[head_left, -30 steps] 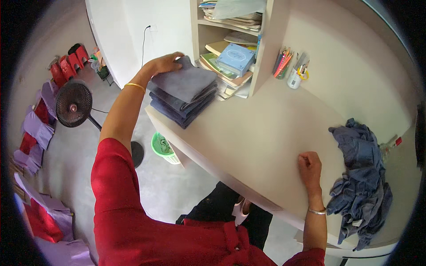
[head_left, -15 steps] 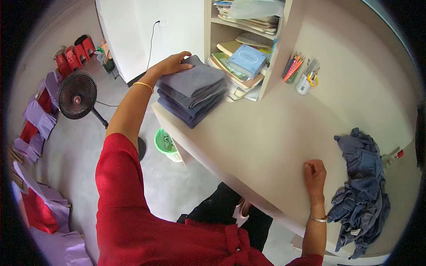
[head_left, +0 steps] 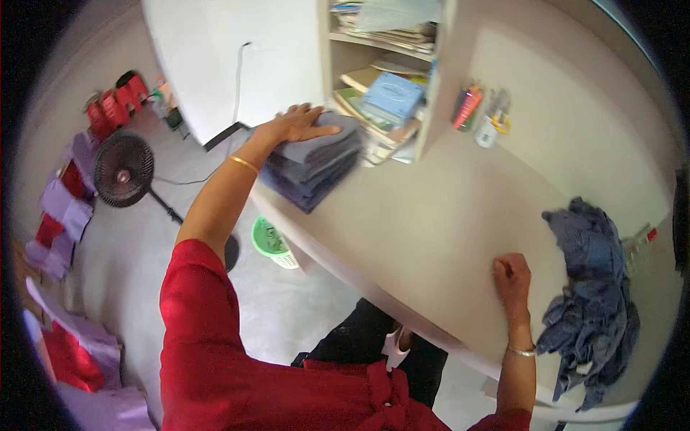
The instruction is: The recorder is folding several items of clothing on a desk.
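Note:
A stack of folded dark blue-grey cloths sits at the far left of the desk. My left hand lies on top of the stack, palm down with its fingers spread. My right hand rests on the desk top, its fingers curled into a fist with nothing visible in them. To the right of that hand, a crumpled heap of similar dark blue cloths lies along the desk's right side.
Behind the stack stands a shelf with papers and a blue tissue box. Pens and a white cup with scissors are against the back panel. A green basket and black fan stand on the floor left.
My left hand has slid from the stack's far left edge onto its top, with fingers now spread flat. My right hand stays in its fist on the desk. The view has shifted slightly.

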A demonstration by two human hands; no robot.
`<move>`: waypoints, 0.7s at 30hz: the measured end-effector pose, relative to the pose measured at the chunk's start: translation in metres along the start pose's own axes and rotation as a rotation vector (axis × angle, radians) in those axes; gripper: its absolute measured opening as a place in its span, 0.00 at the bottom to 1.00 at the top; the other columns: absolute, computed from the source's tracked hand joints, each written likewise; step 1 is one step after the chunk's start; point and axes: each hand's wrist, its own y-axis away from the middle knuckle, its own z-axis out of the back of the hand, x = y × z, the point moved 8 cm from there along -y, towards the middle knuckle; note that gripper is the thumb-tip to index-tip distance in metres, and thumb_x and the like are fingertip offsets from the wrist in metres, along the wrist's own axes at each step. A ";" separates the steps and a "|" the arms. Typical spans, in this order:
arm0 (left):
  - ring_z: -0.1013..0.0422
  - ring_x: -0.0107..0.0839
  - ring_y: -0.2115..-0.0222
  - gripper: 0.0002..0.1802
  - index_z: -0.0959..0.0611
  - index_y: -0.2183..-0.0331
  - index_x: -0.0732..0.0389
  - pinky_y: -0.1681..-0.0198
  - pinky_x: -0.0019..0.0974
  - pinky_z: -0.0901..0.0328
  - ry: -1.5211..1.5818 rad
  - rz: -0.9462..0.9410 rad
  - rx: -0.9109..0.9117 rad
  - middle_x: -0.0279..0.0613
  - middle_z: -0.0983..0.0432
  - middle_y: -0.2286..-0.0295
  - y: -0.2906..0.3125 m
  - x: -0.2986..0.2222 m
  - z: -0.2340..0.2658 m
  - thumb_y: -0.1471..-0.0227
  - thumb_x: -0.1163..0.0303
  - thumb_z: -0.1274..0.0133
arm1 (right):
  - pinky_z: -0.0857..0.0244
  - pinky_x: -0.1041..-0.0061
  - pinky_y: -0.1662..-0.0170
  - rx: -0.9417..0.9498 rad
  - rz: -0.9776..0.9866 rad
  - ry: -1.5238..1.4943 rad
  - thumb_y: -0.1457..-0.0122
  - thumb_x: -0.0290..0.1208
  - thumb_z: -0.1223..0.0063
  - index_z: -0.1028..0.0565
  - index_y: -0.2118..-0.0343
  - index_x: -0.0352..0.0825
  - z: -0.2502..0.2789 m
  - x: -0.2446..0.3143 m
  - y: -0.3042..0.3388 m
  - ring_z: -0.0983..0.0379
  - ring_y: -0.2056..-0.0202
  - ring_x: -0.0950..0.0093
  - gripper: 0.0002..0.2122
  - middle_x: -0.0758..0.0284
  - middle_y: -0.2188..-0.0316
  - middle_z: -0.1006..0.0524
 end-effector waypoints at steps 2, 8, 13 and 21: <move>0.55 0.51 0.40 0.54 0.37 0.43 0.54 0.40 0.53 0.55 0.029 0.041 0.044 0.55 0.48 0.42 -0.005 -0.003 -0.015 0.63 0.25 0.57 | 0.37 0.68 0.68 0.013 0.101 0.082 0.54 0.20 0.46 0.28 0.74 0.32 0.000 0.004 0.000 0.32 0.72 0.63 0.04 0.61 0.75 0.29; 0.54 0.47 0.40 0.45 0.37 0.43 0.59 0.40 0.43 0.52 0.222 -0.024 -0.048 0.58 0.52 0.42 0.008 0.047 -0.001 0.54 0.39 0.49 | 0.37 0.64 0.67 -0.044 0.196 0.133 0.51 0.23 0.49 0.28 0.75 0.34 -0.025 0.001 -0.009 0.32 0.71 0.61 0.01 0.61 0.76 0.29; 0.57 0.48 0.39 0.50 0.41 0.41 0.57 0.40 0.46 0.54 0.388 -0.238 0.021 0.55 0.55 0.40 0.025 0.003 -0.003 0.57 0.34 0.51 | 0.36 0.65 0.67 -0.006 0.025 0.039 0.51 0.25 0.50 0.29 0.77 0.35 -0.011 -0.007 -0.010 0.32 0.70 0.62 0.01 0.61 0.76 0.30; 0.50 0.52 0.42 0.45 0.33 0.46 0.57 0.41 0.51 0.53 0.074 -0.558 -0.294 0.53 0.44 0.44 0.077 -0.149 0.038 0.62 0.46 0.39 | 0.36 0.67 0.69 -0.062 0.091 0.071 0.52 0.25 0.48 0.29 0.77 0.35 -0.017 -0.012 -0.009 0.31 0.71 0.64 0.02 0.64 0.75 0.28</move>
